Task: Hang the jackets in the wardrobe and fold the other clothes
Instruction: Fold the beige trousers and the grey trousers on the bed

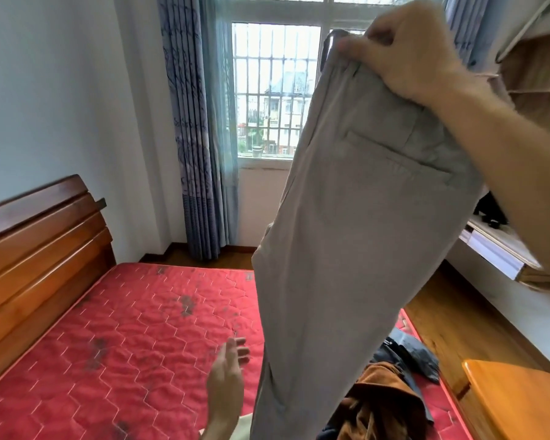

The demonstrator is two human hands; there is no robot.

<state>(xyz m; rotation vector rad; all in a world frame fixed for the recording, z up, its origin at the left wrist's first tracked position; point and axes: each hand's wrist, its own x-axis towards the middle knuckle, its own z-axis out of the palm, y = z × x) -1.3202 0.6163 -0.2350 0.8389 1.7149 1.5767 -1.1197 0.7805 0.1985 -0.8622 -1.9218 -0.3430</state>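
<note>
Hanging from the right hand (404, 55), the gray pants (346, 233) drop long and smooth over the bed (124, 344). The fingers curl and pinch the waistband up high, near the window (277, 90). A flat slit pocket shows near the top. The left hand (227, 376) is down low, fingers straight and close together, just beside the pants' edge. The bed top is red, puffy and stitched in six-sided shapes. A crumpled brown cloth (381, 401) and a dark blue cloth (416, 354) lie heaped on it.
</note>
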